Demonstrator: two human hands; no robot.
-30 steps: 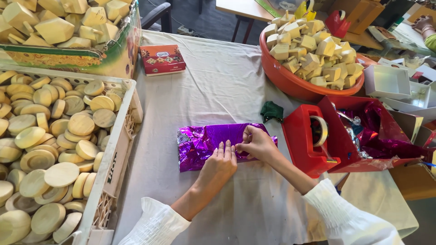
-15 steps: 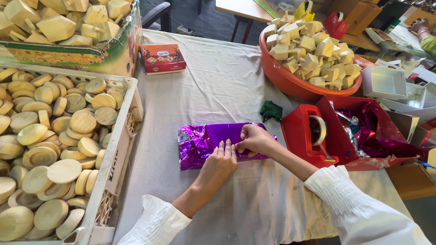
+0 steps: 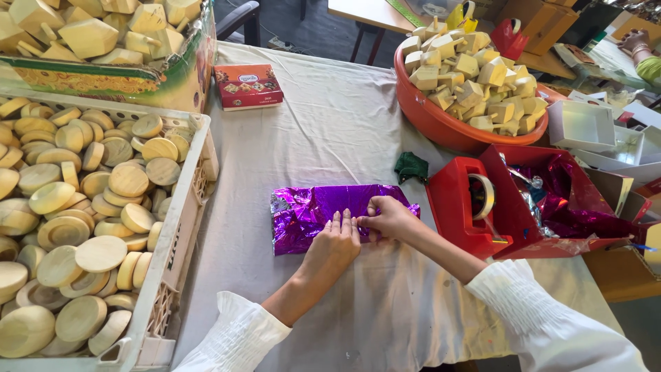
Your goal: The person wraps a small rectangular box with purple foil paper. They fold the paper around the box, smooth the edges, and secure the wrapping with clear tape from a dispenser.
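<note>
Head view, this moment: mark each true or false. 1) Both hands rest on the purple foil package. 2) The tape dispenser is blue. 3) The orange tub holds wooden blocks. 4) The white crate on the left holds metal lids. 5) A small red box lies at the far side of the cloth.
1) True: the left hand lies flat on the purple foil package and the right hand pinches its edge.
2) False: the tape dispenser is red.
3) True: the orange tub is heaped with pale wooden blocks.
4) False: the white crate holds round wooden discs.
5) True: the small red box lies on the cloth.
</note>
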